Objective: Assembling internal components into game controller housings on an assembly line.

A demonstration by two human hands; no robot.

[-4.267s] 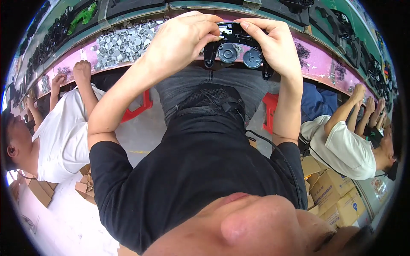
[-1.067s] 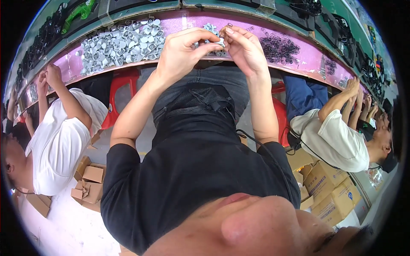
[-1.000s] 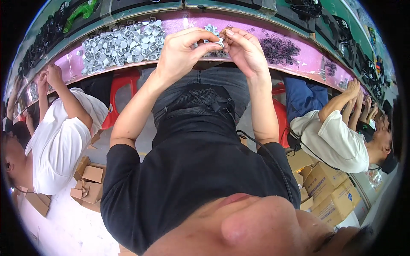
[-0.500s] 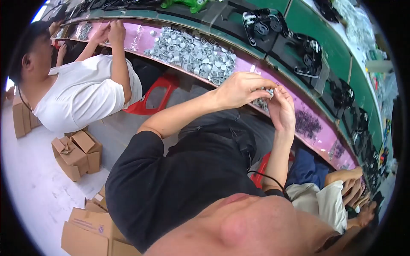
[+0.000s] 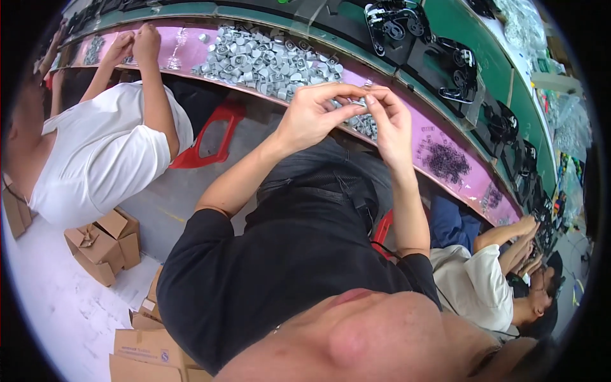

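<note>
"Where's the camera?"
"Head-worn, close above the shirt (image 5: pixel 293 267), looking steeply down."
"Facing what?"
"Left hand (image 5: pixel 312 116) and right hand (image 5: pixel 391 124), with the bench (image 5: pixel 417 114) curving across the top beyond them."

Two bare hands at upper centre: one left hand (image 5: pixel 310 117), one right hand (image 5: pixel 393 123). One small grey piece (image 5: pixel 360 102) between fingertips. Two heaps of grey parts, too many to count: one large heap (image 5: pixel 264 62) upper centre, one small heap (image 5: pixel 362 125) below the hands. Two clusters of dark coils (image 5: pixel 445 163) at right, one bigger, one lesser. Two black controller shells (image 5: pixel 380 39) at upper right, perhaps three more crowded down the right edge. Two red stools (image 5: pixel 224 137), left and right of centre. Two near co-workers (image 5: pixel 105 159), far left and lower right. At least three cardboard boxes (image 5: pixel 118 254), lower left.
</note>
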